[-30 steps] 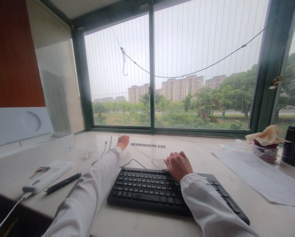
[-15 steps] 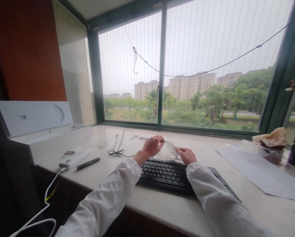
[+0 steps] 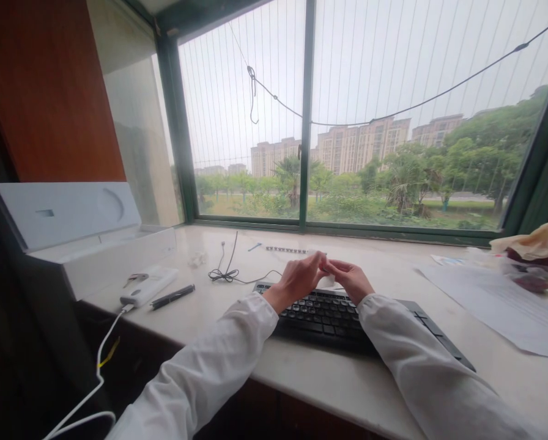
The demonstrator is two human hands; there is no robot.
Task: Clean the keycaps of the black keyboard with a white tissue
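My left hand (image 3: 301,275) and my right hand (image 3: 351,279) meet above the back edge of a black keyboard (image 3: 322,324). Both are closed, fingertips together. A piece of white tissue (image 3: 328,282) shows below the right fingers, which pinch it. Whatever the left fingers grip is hidden behind the knuckles. Behind the hands, a row of small dark pieces (image 3: 286,249), like keycaps, lies on the pale counter. The keyboard's thin black cable (image 3: 225,275) is bundled to the left.
At left are an open white box (image 3: 118,256), a white power bank (image 3: 149,286) with keys (image 3: 135,278) on top, and a black pen (image 3: 173,297). A blue stick (image 3: 254,247) lies near the window. On the right are paper sheets (image 3: 494,305) and a plastic tub (image 3: 531,269).
My hands have come together; the left moved right to meet the right one. The tissue, spread out between them before, is now mostly covered. The view has shifted slightly.
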